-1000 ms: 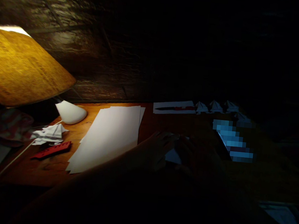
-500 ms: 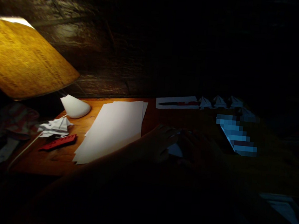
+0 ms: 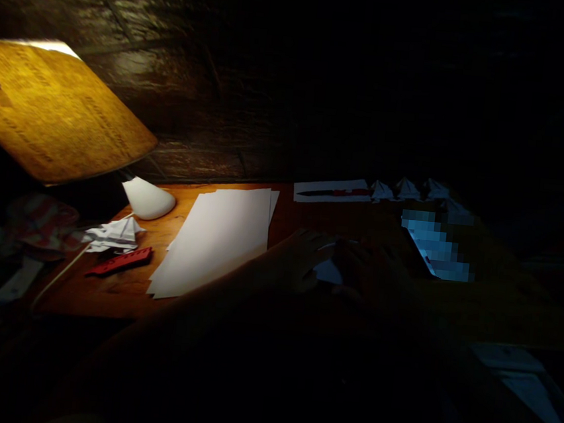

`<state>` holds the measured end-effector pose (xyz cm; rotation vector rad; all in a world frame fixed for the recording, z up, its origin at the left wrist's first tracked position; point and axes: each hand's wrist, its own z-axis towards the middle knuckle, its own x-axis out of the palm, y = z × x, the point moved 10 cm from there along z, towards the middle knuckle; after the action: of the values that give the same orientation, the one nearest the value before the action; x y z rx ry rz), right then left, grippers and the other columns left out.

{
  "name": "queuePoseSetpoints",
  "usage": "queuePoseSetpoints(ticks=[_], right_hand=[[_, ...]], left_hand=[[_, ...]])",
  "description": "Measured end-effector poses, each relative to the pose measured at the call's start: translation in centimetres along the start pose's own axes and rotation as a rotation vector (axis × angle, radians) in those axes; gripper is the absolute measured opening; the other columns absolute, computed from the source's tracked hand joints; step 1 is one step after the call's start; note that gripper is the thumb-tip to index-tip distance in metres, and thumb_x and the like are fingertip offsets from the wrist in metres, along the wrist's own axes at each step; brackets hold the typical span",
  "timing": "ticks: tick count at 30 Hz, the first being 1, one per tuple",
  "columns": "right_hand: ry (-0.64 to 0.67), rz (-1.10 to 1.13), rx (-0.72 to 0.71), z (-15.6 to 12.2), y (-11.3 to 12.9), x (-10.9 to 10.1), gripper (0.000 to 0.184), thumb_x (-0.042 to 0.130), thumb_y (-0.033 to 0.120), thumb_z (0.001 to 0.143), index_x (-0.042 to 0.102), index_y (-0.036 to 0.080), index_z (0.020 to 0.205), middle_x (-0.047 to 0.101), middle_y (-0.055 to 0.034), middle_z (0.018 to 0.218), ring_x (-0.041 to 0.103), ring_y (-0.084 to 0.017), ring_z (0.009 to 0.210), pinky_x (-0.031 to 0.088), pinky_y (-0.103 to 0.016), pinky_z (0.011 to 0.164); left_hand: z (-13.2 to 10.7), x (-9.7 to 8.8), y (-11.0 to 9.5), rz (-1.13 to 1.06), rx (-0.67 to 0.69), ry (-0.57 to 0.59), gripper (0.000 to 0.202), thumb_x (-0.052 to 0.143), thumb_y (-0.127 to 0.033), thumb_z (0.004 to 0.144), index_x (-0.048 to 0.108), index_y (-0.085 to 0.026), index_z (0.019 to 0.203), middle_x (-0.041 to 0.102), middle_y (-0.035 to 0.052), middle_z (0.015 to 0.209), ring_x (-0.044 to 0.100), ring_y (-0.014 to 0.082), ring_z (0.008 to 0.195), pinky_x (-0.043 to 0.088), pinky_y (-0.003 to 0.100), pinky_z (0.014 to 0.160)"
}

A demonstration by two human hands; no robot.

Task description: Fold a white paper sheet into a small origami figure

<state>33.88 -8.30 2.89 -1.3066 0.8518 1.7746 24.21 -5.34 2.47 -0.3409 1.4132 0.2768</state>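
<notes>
Paper piece [image 3: 329, 271] in deep shadow on a wooden desk [image 3: 104, 297]

From where I stand, the piece lies near the middle of the desk, a pale patch mostly covered. The left hand [image 3: 303, 257] comes in from the left and lies at its left side; the right hand [image 3: 372, 267] lies over its right side. So the paper sits between them, seemingly touched by both, with neither clearly nearer. Its long axis I cannot tell. Fingers look somewhat spread, but it is too dark to tell whether either hand grips or merely presses.

Left of the left hand, a stack of white sheets [image 3: 224, 239] catches the lamp [image 3: 66, 114]. On the far side, what looks like a knife [image 3: 334, 192] lies beside folded paper shapes [image 3: 406, 189]. Right of the right hand glows a screen [image 3: 433, 245].
</notes>
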Motion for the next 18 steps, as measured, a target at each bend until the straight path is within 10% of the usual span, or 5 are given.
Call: queuePoseSetpoints(ticks=[18], right_hand=[[-0.121, 0.095, 0.246, -1.6, -3.3, -0.3, 0.054, 0.052, 0.052, 0.101, 0.06, 0.016, 0.141, 0.067, -0.0193, 0.135, 0.066, -0.036, 0.115, 0.056, -0.048, 0.09]], left_hand=[[-0.4, -0.4, 0.0, 0.032, -0.073, 0.026, 0.045, 0.061, -0.024, 0.078, 0.059, -0.013, 0.122, 0.042, 0.0246, 0.154, 0.051, 0.0407, 0.13, 0.042, 0.059, 0.104]])
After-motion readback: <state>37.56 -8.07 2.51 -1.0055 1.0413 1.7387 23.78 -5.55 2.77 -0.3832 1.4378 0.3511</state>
